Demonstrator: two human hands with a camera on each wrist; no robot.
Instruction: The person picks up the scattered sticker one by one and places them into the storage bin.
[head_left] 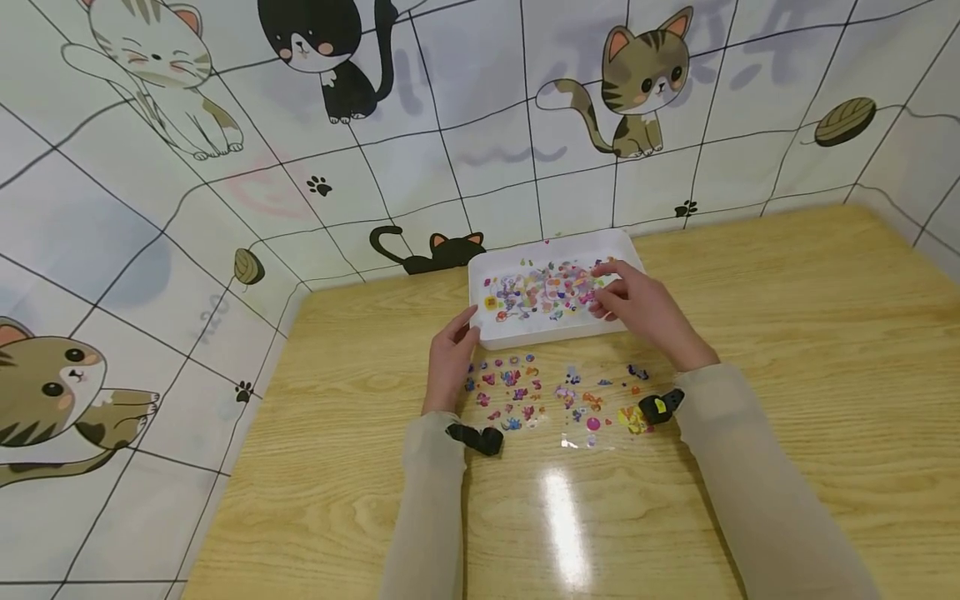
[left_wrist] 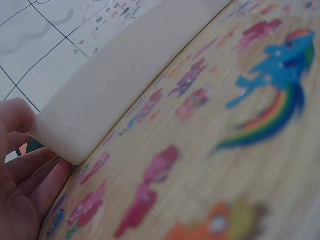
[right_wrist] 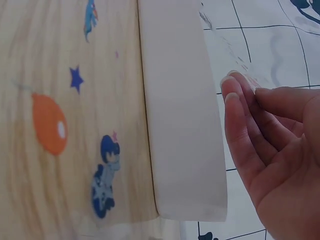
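A shallow white tray (head_left: pixel 555 337) stands against the wall at the back of the table. My left hand (head_left: pixel 448 362) grips its front left corner; in the left wrist view the fingers (left_wrist: pixel 47 175) bend around the tray wall (left_wrist: pixel 115 75). Over the right part of the tray, my right hand (head_left: pixel 648 310) pinches a clear sticker sheet (head_left: pixel 551 287) printed with small colourful figures. The right wrist view shows the sheet's thin edge (right_wrist: pixel 237 59) between thumb and fingertips, above the tray's side (right_wrist: pixel 185 115).
Two clear sheets of cartoon pony stickers, a left one (head_left: pixel 519 395) and a right one (head_left: pixel 588 400), lie on the wooden table (head_left: pixel 360 500) in front of the tray. A cat-patterned wall (head_left: pixel 480 150) borders the table behind and at the sides.
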